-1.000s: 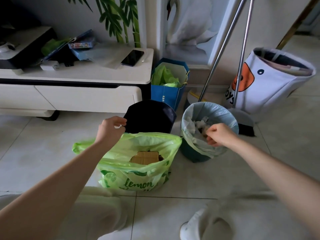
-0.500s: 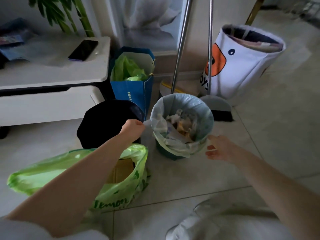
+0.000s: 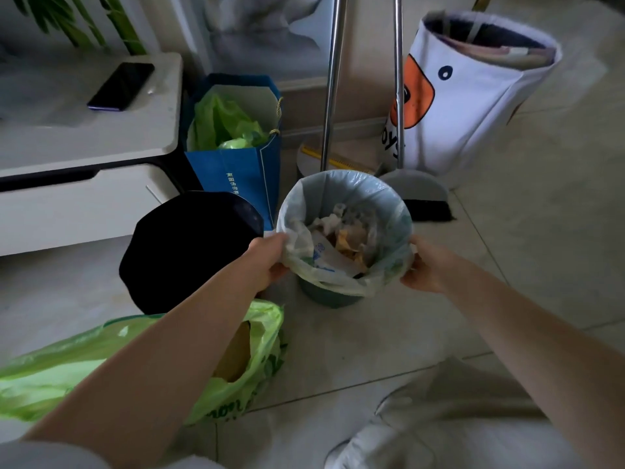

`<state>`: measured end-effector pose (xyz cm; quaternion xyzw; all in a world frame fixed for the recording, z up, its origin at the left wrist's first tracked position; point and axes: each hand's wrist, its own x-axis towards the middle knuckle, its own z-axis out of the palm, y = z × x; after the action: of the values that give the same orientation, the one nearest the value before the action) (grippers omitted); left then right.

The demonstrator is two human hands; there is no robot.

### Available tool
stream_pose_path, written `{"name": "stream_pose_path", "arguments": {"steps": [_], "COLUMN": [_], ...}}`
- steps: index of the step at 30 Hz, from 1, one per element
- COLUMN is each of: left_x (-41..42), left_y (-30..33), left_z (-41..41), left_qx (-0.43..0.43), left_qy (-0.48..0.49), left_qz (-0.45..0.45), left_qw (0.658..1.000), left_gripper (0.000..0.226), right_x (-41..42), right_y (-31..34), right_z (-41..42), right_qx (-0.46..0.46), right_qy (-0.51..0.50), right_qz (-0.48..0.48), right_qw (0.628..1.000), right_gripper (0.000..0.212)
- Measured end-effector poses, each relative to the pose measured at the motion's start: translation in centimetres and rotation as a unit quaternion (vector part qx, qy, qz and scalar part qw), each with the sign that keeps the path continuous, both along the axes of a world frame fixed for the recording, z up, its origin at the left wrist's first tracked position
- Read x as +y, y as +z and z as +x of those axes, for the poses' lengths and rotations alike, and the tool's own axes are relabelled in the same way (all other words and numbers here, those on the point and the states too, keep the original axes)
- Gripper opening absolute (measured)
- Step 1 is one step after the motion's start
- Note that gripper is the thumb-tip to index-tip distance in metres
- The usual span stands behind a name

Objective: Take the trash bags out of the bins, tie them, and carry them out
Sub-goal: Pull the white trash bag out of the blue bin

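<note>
A small round teal bin (image 3: 326,297) stands on the tiled floor, lined with a pale translucent trash bag (image 3: 389,211) that holds crumpled paper and wrappers. My left hand (image 3: 267,260) pinches the bag's folded-over edge on the left side of the rim. My right hand (image 3: 427,269) grips the bag's edge on the right side. A full green plastic bag (image 3: 260,336) printed with "lemon" lies open on the floor by my left forearm, a cardboard box showing inside. Behind it stands an empty black bin (image 3: 189,245).
A blue paper bag (image 3: 236,170) stuffed with green plastic stands behind the bins. A broom and dustpan (image 3: 416,191) lean on the wall. A white duck-print basket (image 3: 466,96) is at the right. A white cabinet (image 3: 84,204) with a phone (image 3: 121,86) is at the left.
My left hand left the black bin and took the left edge of the pale bag. My right hand moved up and closed on its right edge. The view shifted right and closer.
</note>
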<state>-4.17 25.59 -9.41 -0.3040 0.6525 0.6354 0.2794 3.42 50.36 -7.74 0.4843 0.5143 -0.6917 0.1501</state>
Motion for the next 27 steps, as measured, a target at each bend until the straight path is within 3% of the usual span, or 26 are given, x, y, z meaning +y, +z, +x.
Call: {"name": "stream_pose_path", "arguments": {"steps": [4, 10, 16, 21, 27], "left_x": [0.6, 1.8, -0.2, -5.0, -7.1], "left_y": [1.6, 5.3, 8.2, 7.7, 7.4], "left_z": [-0.6, -1.5, -1.2, 0.4, 1.5], "left_qx": [0.049, 0.181, 0.293, 0.276, 0.175], "left_qy": [-0.046, -0.029, -0.024, -0.019, -0.114], "left_qz": [-0.075, -0.135, -0.182, -0.198, -0.216], "left_qw": [0.995, 0.974, 0.938, 0.941, 0.954], "left_gripper": [0.036, 0.024, 0.018, 0.015, 0.031], "right_x": [0.7, 1.4, 2.0, 3.4, 3.0], "right_y": [1.0, 4.2, 7.0, 7.8, 9.2], "right_z": [-1.4, -3.5, -1.6, 1.9, 3.3], "right_qx": [0.001, 0.109, 0.183, 0.128, 0.015], "right_qy": [0.022, 0.011, 0.095, 0.134, 0.184], "right_qz": [0.116, 0.219, 0.283, 0.337, 0.275], "right_qw": [0.993, 0.970, 0.937, 0.923, 0.944], "right_gripper": [0.008, 0.020, 0.024, 0.018, 0.013]}}
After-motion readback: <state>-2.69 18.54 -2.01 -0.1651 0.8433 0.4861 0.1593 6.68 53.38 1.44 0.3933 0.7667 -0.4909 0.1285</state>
